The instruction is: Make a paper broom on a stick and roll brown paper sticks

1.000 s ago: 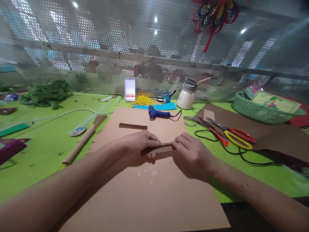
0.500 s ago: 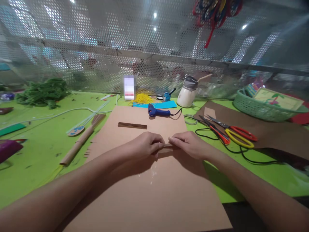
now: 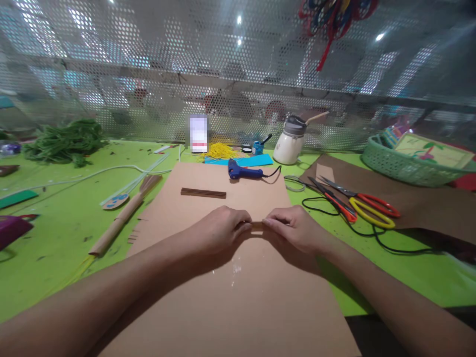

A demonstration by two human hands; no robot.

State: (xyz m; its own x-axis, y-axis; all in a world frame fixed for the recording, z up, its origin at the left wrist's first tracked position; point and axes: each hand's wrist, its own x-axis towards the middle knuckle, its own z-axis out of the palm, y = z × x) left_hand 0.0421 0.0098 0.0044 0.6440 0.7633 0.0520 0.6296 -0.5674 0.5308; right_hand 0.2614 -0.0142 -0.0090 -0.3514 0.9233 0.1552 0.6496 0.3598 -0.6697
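Between my two hands is a narrow strip of brown paper (image 3: pixel 257 225), held just above a large brown sheet (image 3: pixel 238 317). My left hand (image 3: pixel 225 225) pinches its left end, and my right hand (image 3: pixel 292 225) grips the right end with thumb and fingers closed. Only the strip's short middle part shows; its ends are hidden in the fingers. Beyond my left hand, a flat dark brown pleated paper strip (image 3: pixel 203 193) lies on the sheet. A blue glue gun (image 3: pixel 245 171) rests farther back. Clear glue marks (image 3: pixel 236 270) dot the sheet nearer me.
Scissors with red and yellow handles (image 3: pixel 372 204), an orange-handled cutting tool (image 3: pixel 340 206) and a black cord lie right. A green basket (image 3: pixel 405 161) and white jar (image 3: pixel 288 146) stand behind. Left are a rolled paper tube (image 3: pixel 119 223), a purple tool (image 3: pixel 15 232) and green strands (image 3: pixel 65 141).
My hands have drawn slightly apart, so more of the strip's middle shows, and it looks more level. The view has shifted a little; the other things stay put.
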